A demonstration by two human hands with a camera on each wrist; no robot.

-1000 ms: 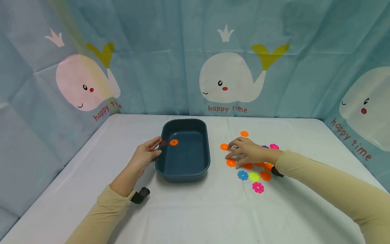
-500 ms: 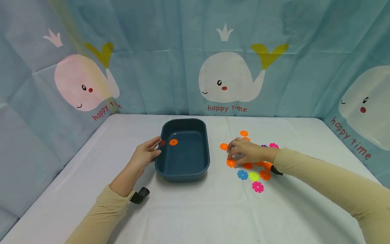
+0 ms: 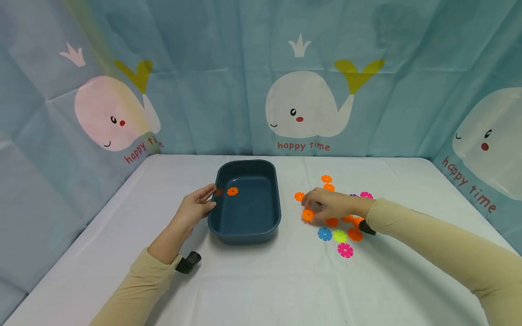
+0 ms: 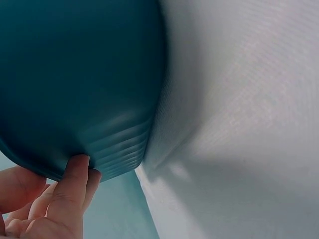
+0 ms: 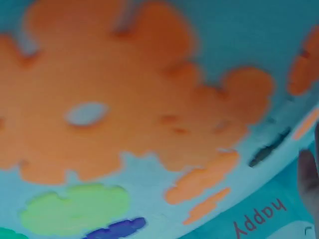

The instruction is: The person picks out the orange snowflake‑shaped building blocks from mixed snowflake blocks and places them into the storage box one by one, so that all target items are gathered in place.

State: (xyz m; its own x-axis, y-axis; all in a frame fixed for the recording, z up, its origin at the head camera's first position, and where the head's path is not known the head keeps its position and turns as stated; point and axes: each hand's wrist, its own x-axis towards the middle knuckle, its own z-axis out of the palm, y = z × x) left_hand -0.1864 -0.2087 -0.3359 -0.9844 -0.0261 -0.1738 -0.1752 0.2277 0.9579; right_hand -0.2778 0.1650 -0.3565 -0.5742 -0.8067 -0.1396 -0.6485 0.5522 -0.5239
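A dark blue-green plastic bin (image 3: pixel 244 238) stands left of the middle. My left hand (image 3: pixel 195 209) grips its left side, with thumb at the rim and fingers against the outer wall (image 4: pixel 84 74) in the left wrist view. Inside lies an orange snowflake disc (image 3: pixel 232 191); a red-brown patch shows near the left wall. My right hand (image 3: pixel 329 203) is over the loose discs, its fingers bent and pinching an orange snowflake disc (image 3: pixel 308 216) at the fingertips. In the right wrist view a blurred orange disc (image 5: pixel 99 84) looms close, and part of the hand (image 5: pixel 308 174) shows at the right edge.
Around the right hand lie several loose discs: orange ones (image 3: pixel 326 179), a blue one (image 3: pixel 324 234), a yellow-green one (image 3: pixel 340 236) and pink ones (image 3: pixel 345 250). Whale-print cloth (image 3: pixel 244 90) hangs behind and beside the white table (image 3: pixel 244 285).
My right fingers have closed in on the orange disc nearest them, which has shifted slightly and now overlaps the fingertips. The left hand and the bin have stayed in place.
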